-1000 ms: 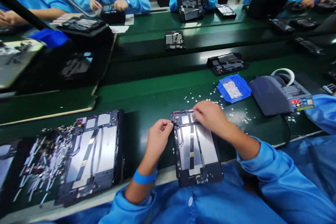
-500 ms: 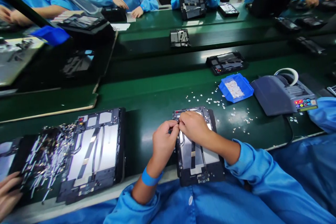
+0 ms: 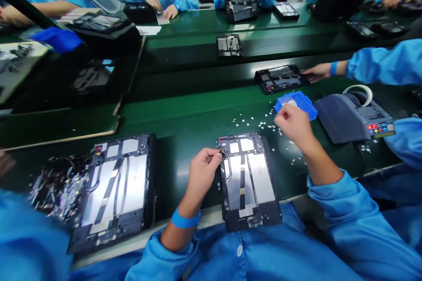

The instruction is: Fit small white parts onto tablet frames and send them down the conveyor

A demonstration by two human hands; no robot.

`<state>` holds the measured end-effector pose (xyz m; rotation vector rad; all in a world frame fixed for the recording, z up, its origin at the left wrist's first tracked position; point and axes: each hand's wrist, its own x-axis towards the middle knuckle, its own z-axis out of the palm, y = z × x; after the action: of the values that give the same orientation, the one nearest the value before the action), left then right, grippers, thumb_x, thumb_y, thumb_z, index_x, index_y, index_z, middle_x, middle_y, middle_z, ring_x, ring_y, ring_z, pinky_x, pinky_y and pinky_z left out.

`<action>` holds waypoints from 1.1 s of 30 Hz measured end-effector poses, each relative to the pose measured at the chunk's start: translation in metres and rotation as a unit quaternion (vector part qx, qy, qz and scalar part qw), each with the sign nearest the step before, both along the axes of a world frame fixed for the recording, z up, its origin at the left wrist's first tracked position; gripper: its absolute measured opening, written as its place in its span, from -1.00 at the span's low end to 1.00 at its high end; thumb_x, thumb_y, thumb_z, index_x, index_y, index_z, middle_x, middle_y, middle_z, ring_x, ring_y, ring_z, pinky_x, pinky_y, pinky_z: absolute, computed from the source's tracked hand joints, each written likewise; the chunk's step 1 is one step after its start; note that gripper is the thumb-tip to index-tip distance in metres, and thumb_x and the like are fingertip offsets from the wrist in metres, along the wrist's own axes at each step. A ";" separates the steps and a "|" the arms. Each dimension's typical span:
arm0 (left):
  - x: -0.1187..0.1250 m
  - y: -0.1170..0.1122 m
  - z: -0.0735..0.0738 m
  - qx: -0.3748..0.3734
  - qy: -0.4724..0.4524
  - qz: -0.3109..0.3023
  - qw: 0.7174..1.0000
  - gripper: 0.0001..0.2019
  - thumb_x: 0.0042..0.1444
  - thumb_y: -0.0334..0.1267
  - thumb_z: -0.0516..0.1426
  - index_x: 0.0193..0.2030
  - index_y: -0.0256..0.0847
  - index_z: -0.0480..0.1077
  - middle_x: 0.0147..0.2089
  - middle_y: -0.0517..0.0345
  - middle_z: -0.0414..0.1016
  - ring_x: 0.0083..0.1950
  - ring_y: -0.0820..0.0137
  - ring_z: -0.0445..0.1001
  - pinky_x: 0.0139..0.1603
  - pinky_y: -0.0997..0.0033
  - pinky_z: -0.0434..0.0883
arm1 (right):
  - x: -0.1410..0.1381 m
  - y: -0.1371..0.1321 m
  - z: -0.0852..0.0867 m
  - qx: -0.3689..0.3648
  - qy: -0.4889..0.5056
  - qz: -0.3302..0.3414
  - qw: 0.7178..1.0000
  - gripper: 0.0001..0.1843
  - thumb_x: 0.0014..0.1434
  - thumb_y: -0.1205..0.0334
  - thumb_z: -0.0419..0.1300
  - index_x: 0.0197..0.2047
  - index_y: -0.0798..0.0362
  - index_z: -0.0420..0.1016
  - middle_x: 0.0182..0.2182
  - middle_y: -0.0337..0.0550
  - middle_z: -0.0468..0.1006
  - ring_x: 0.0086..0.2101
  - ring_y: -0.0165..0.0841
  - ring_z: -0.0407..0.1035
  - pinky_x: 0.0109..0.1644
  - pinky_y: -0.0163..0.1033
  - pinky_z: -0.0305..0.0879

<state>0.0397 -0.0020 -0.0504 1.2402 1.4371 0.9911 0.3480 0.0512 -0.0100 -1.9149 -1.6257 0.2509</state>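
In front of me lies an opened tablet, its back off, showing silver battery plates and dark ribbon cables. My left hand is closed in a pinch on a small dark part at the tablet's upper left corner. My right hand is over the near edge of a blue plastic bin of small white pieces. Its fingers are curled together, and what they hold, if anything, is hidden.
Left of me are another opened tablet and a heap of small cable parts. A tape dispenser stands at right. White scraps dot the bench. A co-worker's hand touches a tablet farther back.
My right hand has left the tablet and moved right and away to the blue bin. My left hand has stayed at the corner. A co-worker's arm has reached in from the right.
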 end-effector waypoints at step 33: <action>-0.019 0.006 0.005 0.274 0.513 -0.213 0.785 -0.59 0.38 -0.37 0.04 0.29 -0.13 0.48 0.05 -0.11 0.58 -0.11 0.10 0.47 -0.14 0.12 0.41 | -0.142 0.004 -0.005 -0.236 -0.123 0.216 0.939 -0.71 0.29 0.15 0.16 -0.34 0.06 0.66 -0.36 -0.05 0.67 -0.34 -0.26 0.49 -0.33 -0.26 0.11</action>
<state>0.0204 0.0038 -0.0457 2.6782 1.5154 0.3643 0.2061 0.0553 -0.0148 -1.9540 -2.3221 0.6530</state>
